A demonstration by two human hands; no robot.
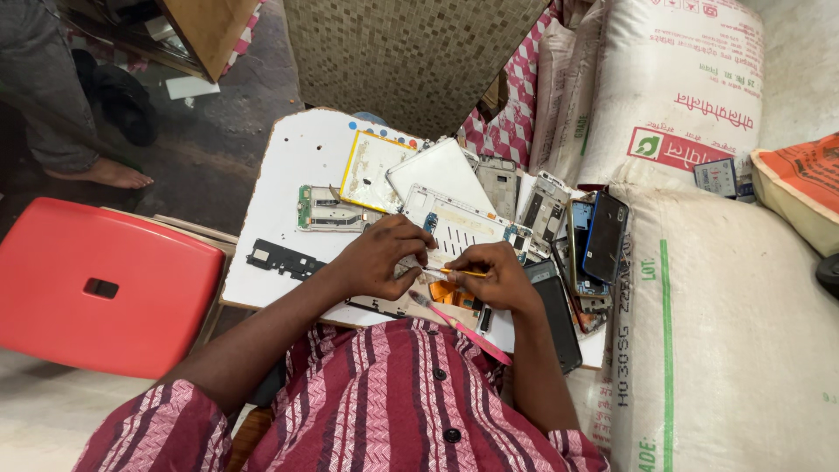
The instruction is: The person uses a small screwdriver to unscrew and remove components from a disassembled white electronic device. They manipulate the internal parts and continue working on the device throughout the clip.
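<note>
Left hand [383,256] curled, pinning phone frame [454,229]; right hand [496,275] pinching thin orange tool [456,273], fingers narrow

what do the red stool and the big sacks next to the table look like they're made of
Red stool: probably moulded plastic, going by its smooth, evenly coloured top with a soft sheen and a moulded slot in the middle. Sacks: look like woven plastic fabric, off-white and matte, with a fine weave, printed markings and creases where they bulge.
</note>
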